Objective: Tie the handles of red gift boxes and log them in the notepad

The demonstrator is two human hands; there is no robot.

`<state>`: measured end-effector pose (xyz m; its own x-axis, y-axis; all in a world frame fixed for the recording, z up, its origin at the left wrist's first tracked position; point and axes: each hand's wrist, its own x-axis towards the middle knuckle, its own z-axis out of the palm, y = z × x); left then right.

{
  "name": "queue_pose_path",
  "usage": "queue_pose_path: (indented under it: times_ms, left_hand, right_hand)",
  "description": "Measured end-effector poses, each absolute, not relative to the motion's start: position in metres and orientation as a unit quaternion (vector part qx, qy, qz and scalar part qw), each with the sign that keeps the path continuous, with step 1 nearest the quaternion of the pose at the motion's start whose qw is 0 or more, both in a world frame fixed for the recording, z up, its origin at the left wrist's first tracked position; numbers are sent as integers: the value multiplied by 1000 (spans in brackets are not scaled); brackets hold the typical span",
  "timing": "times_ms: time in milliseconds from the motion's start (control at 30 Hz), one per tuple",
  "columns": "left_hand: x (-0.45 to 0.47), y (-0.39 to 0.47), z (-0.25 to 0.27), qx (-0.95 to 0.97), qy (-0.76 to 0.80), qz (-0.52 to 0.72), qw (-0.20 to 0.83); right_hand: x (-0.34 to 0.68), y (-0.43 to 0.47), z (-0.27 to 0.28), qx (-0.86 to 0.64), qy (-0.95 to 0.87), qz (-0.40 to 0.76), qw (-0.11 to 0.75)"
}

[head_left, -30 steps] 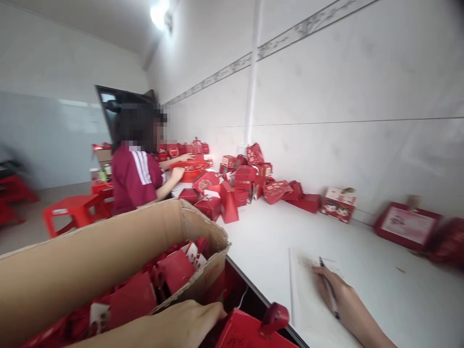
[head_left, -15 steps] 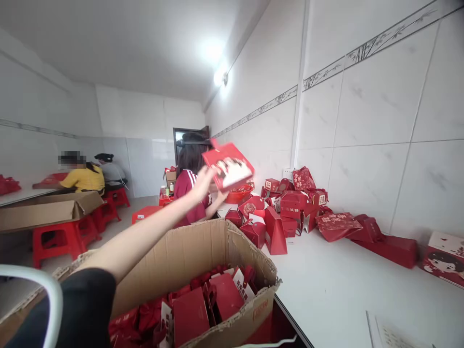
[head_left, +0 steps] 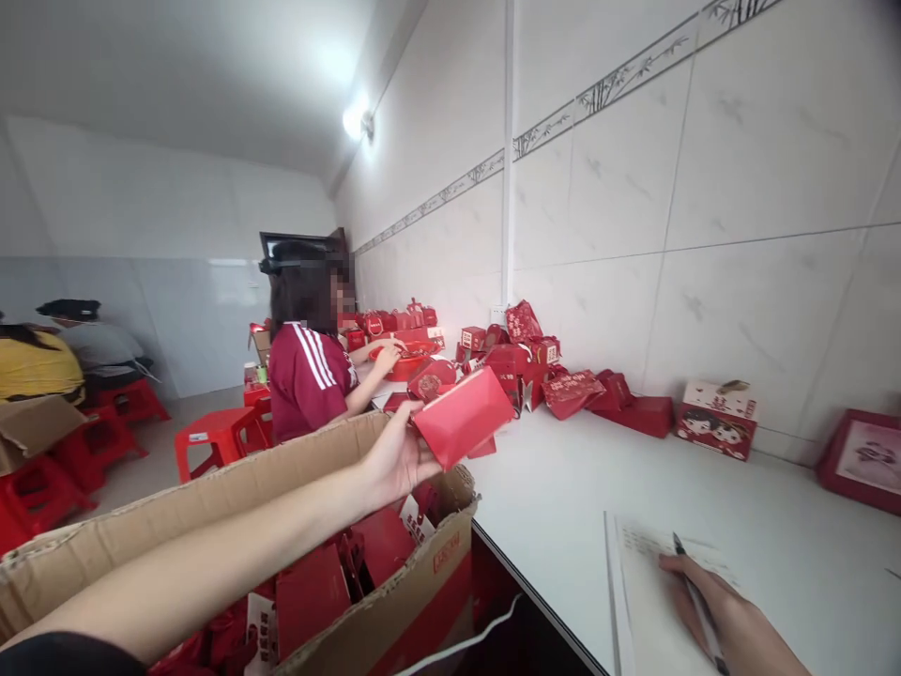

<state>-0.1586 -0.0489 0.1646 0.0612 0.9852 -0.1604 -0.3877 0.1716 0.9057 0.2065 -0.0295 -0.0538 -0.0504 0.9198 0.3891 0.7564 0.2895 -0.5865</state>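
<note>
A small red gift box [head_left: 465,418] is held up by my left hand [head_left: 395,460], gripped at its left edge with the plain red bottom turned my way. Under that forearm stands a large cardboard box [head_left: 415,587] filled with red gift boxes [head_left: 313,596]. At the lower right, my right hand [head_left: 710,606] is closed around a pen [head_left: 698,606], its tip over a notebook [head_left: 651,601] on the white table. Faint handwriting shows on the upper part of the page.
Along the wall lies a pile of red gift boxes [head_left: 511,361]; a box with cartoon faces [head_left: 718,422] and a red framed box [head_left: 862,460] are further right. A co-worker in maroon [head_left: 306,380] reaches into a red basin [head_left: 408,361]. Red stools [head_left: 211,437] stand left.
My left hand has come down with the red box, whose printed face is turned away now. The view has swung right, and my right hand with the pen has come into sight.
</note>
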Motion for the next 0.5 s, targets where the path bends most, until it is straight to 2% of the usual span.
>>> queue_pose_path:
  times_ms: [167,500]
  left_hand:
    - [-127,-71,144,343,405,448,720]
    - [-133,-78,140,358,443,408,713]
  right_hand:
    - [197,-42,-33,-584,-730,131,331]
    - [204,-41,-39,-601,-734,132,287]
